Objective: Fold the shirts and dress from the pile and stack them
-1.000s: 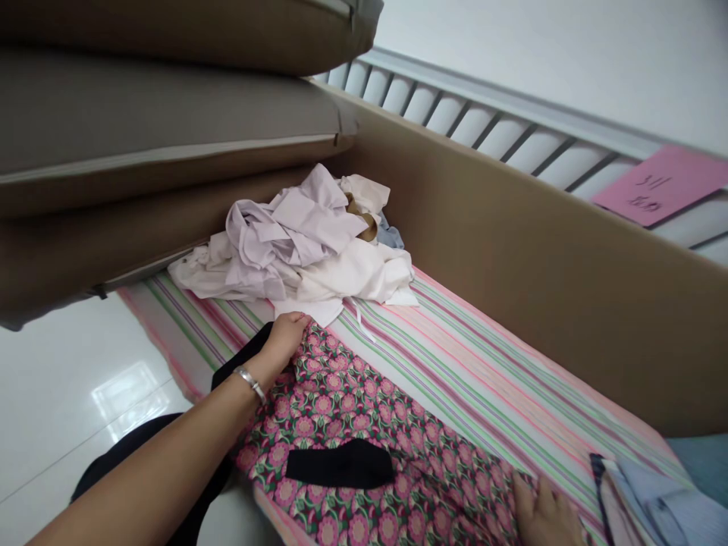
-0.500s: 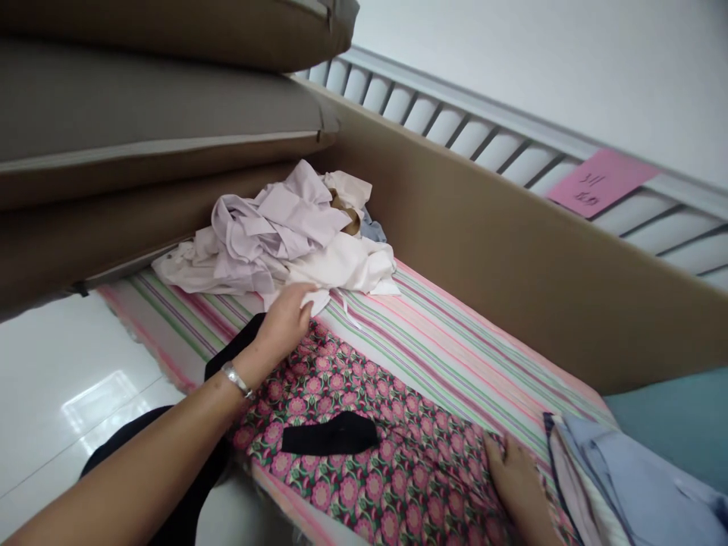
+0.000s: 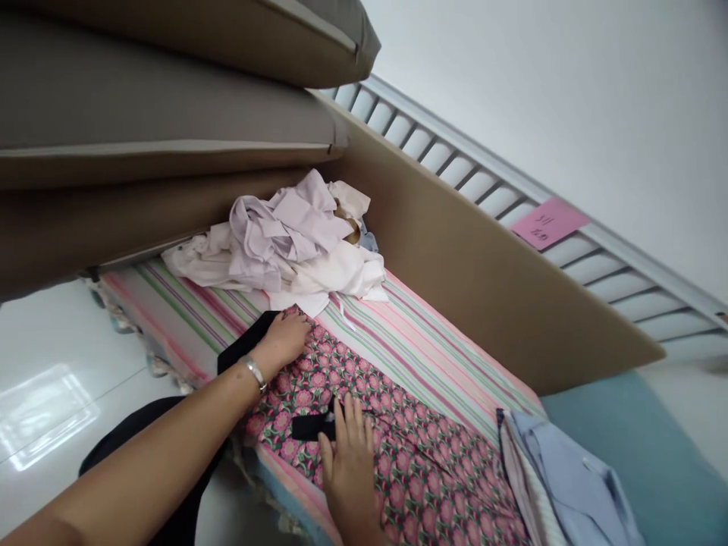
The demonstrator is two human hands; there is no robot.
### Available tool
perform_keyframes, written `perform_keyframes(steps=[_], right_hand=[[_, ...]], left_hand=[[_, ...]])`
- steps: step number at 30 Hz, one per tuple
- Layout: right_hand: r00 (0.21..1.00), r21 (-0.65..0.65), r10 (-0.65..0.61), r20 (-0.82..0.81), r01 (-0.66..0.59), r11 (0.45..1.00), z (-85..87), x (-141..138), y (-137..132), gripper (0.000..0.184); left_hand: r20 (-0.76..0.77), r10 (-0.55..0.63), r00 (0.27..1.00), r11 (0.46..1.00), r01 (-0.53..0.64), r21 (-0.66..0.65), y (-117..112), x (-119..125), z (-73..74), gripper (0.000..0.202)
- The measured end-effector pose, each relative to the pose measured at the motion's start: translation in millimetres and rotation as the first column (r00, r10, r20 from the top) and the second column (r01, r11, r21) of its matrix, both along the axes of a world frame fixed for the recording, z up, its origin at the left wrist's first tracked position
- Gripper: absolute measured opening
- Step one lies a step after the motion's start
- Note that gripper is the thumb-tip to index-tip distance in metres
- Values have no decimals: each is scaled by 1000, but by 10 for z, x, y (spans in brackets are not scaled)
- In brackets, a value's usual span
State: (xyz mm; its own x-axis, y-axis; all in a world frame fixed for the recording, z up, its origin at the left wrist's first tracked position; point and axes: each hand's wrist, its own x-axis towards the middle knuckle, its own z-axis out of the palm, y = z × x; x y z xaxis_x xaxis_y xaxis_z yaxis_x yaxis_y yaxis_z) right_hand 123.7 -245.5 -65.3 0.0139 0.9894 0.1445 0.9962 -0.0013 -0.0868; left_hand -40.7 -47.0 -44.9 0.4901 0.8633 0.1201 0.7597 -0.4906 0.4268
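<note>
**Smoothing out the flowery dress on the striped sheet**

The floral garment is lying flat on the striped sheet, just in front of the heap of white clothes. The left hand is resting open on its far corner, right beside that heap. The right hand is pressing flat, fingers spread, covering part of the black strap in the garment's middle. Folded blue shirts are sitting at the garment's right.

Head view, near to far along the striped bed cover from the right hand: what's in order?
Right hand flat on the pink floral patterned fabric → black strap piece → left hand at the fabric's far edge → crumpled pile of white and lilac clothes → stacked grey cushions.
</note>
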Motion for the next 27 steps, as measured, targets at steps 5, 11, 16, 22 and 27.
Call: perform_keyframes(steps=[5,11,16,22,27], right_hand=[[998,-19,12,-62,-13,1000,166,-69,0,48],[968,-69,178,-177,-192,979,293,-387,168,49],[917,-35,22,-399,-39,999,359,-156,307,35],[857,-78,2,-515,-50,996,615,-158,237,29],[869,-115,-179,-461,141,983,759,-133,150,40]], left_hand=[[24,-66,998,991,69,-114,43,-89,64,33],[42,-36,998,989,42,-144,44,-113,127,33],[59,-21,998,988,30,-152,48,-112,138,33],[40,-23,999,990,28,-137,77,-115,161,32],[17,6,1000,998,-5,-63,-46,-47,286,26]])
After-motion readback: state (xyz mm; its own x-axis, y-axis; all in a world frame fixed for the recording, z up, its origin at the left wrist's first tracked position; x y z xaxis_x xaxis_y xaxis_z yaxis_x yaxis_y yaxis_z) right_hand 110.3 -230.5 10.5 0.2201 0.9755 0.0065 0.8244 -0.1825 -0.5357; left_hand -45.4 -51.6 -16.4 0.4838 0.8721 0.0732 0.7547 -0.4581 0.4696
